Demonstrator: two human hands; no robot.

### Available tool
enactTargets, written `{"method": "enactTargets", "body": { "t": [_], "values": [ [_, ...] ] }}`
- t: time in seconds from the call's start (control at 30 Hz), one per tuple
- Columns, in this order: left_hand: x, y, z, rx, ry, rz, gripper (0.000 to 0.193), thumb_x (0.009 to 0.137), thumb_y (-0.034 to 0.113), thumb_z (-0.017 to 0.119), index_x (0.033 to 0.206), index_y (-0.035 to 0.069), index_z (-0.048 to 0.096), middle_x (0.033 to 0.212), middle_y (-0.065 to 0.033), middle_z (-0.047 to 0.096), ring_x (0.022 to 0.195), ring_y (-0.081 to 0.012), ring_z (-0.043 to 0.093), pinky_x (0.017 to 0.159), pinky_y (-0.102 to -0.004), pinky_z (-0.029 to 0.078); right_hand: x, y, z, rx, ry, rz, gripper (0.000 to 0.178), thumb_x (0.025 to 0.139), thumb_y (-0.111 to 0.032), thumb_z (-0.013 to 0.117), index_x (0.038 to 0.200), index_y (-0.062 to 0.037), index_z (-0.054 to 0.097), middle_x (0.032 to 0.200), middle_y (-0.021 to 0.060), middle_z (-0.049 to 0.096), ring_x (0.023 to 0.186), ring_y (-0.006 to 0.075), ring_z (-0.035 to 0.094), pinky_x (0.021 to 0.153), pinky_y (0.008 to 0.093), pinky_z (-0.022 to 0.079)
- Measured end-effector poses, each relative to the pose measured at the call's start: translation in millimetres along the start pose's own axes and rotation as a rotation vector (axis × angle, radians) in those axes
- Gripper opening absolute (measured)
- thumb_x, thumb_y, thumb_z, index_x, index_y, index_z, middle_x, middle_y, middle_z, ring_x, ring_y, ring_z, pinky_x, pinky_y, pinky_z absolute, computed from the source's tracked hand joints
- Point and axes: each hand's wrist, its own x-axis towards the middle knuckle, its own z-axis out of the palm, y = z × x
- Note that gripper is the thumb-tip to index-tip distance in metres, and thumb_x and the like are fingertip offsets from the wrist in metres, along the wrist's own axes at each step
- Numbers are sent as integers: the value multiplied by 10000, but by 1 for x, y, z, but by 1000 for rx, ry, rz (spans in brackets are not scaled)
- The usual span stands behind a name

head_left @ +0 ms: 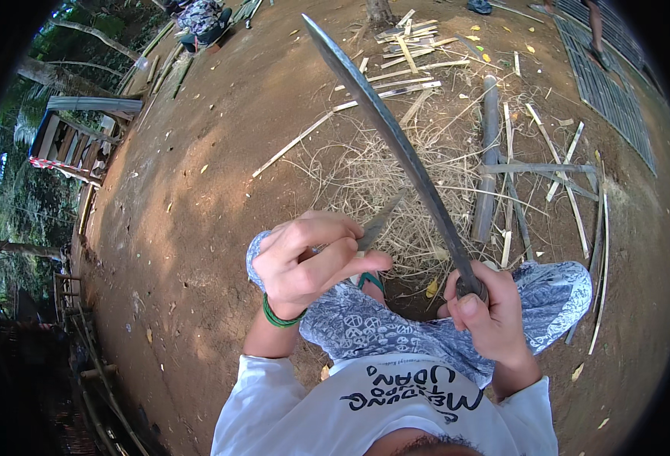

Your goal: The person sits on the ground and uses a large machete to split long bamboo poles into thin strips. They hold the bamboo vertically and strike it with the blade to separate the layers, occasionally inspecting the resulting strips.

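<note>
My right hand (494, 315) is wrapped round the handle of a long machete (405, 143). Its dark, slightly curved blade rises up and to the left, far beyond my knees, with a paler edge toward the tip. My left hand (308, 262) is closed in a pinch on a small pointed blade (378, 226), grey and thin, whose tip points up toward the machete. The two blades look close together in the view, but I cannot tell whether they touch. The handle end of the small blade is hidden by my fingers.
Below my hands lies a heap of pale shavings (395, 175). Beyond are split strips (414, 45). A thick bamboo pole (489, 152) with a wooden crosspiece lies at right. A slatted bamboo mat (612, 99) and a person's leg (596, 30) are far right; another person (200, 19) sits far left.
</note>
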Motion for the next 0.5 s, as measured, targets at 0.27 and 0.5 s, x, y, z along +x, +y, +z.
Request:
{"method": "enactTargets", "body": {
  "t": [0.27, 0.5],
  "values": [
    [21, 10, 14, -108, -157, 122, 358, 719, 231, 848, 992, 35, 723, 899, -89, 676, 751, -210, 712, 603, -293, 614, -11, -13, -11, -168, -8, -104, 356, 917, -326, 713, 924, 19, 626, 520, 0, 497, 452, 95, 501, 471, 265, 361],
    [16, 17, 12, -129, -205, 129, 194, 686, 41, 796, 841, -9, 691, 838, -158, 698, 744, -293, 732, 607, -328, 602, -18, -34, -13, -387, -65, -152, 381, 864, -301, 783, 955, 30, 617, 467, 21, 473, 424, 160, 529, 456, 297, 369]
  ]
}}
